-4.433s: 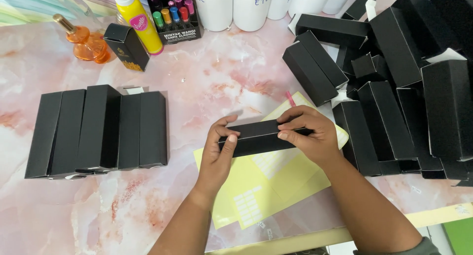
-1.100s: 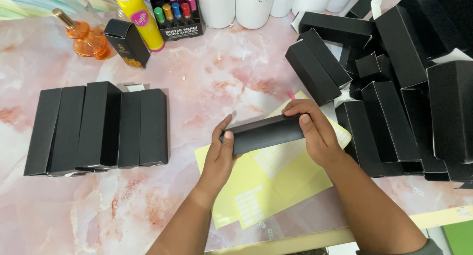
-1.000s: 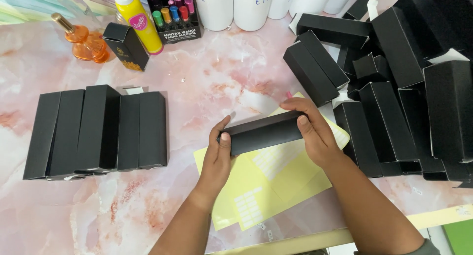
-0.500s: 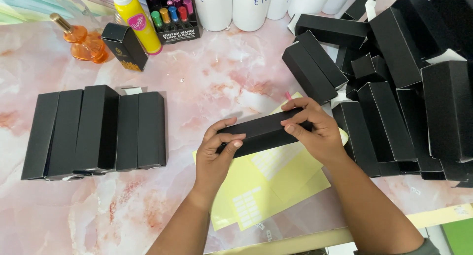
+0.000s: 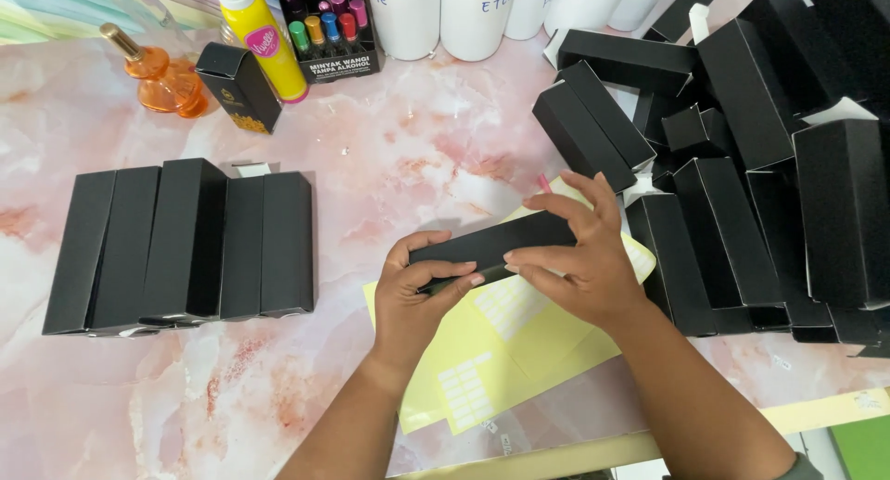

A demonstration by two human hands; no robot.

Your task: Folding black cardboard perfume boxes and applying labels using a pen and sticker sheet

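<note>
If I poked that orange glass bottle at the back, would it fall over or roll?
The orange bottle stands upright on a wide round base, so a soft poke would probably only slide it. Its thin neck and gold cap make the top likelier to tip if pushed there. It looks like glass, so it may break.

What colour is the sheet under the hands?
Pale yellow sheet, with white label rows; head view shows it.

The long black box (image 5: 491,243) is made of matt card, same as the row of boxes (image 5: 181,243). The pink marbled tabletop (image 5: 417,155) is polished glossy, and the yellow sheets (image 5: 519,341) are plain paper.
</note>
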